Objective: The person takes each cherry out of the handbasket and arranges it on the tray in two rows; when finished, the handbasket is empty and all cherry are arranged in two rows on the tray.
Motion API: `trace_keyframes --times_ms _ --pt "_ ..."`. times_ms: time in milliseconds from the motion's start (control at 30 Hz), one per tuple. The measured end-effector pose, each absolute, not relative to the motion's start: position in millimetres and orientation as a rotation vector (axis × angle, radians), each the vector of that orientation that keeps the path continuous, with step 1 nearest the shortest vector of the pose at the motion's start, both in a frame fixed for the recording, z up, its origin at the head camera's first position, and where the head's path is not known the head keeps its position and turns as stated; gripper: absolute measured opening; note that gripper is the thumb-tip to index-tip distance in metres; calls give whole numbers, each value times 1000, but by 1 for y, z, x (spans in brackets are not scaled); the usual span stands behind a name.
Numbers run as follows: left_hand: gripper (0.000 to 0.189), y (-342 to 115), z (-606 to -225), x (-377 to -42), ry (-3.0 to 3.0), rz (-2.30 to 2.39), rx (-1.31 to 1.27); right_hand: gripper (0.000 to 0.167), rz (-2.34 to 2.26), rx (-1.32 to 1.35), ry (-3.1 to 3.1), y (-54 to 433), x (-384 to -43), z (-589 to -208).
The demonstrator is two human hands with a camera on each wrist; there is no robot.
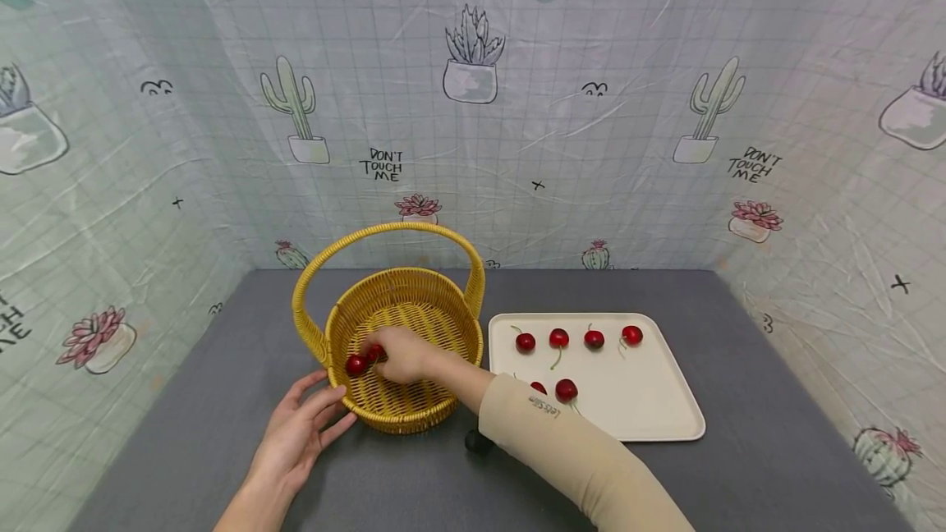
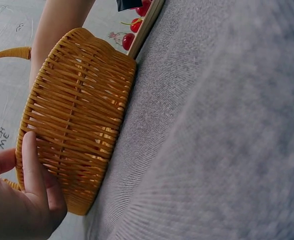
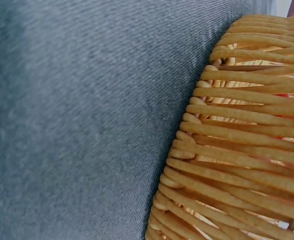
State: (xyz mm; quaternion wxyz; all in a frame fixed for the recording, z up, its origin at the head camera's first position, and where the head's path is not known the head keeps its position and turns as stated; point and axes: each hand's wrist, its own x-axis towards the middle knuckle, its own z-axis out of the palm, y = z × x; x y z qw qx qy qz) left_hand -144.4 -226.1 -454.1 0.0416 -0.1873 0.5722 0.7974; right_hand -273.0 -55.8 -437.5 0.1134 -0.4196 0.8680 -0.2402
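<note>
A yellow woven basket (image 1: 402, 419) with a tall arched handle stands on the grey table. My right hand (image 1: 402, 354) reaches down inside it, fingertips pinching a red cherry (image 1: 376, 353) near the basket floor. Right beside that one lies another cherry (image 1: 355, 365), at the basket's left side. My left hand (image 1: 296, 433) rests against the outside of the basket at the front left, its fingers loosely extended along the rim and wall. From the left wrist view, the fingers (image 2: 31, 155) touch the woven side. The right wrist view shows only the basket's outer weave (image 3: 247, 150), the hand being hidden.
To the right of the basket lies a cream tray (image 1: 636, 409) with several stemmed cherries, among them a cherry (image 1: 566, 390) near my sleeve (image 1: 569, 433). The forearm crosses the tray's front left corner. A patterned cloth (image 1: 473, 146) hangs behind and along both sides of the table.
</note>
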Motion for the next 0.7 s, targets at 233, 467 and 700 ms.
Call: trace_keyframes --times_ms 233,467,700 --pt "61 -226 -455 -144 1755 2438 -578 27 -653 -1294 2563 -51 -270 -435" --pt "65 -226 -454 -145 1755 2434 -586 22 -651 -1267 2564 -43 -268 -433" --pt "66 -226 -455 -144 1754 2437 -585 21 -638 -1277 2586 -31 -270 -430"
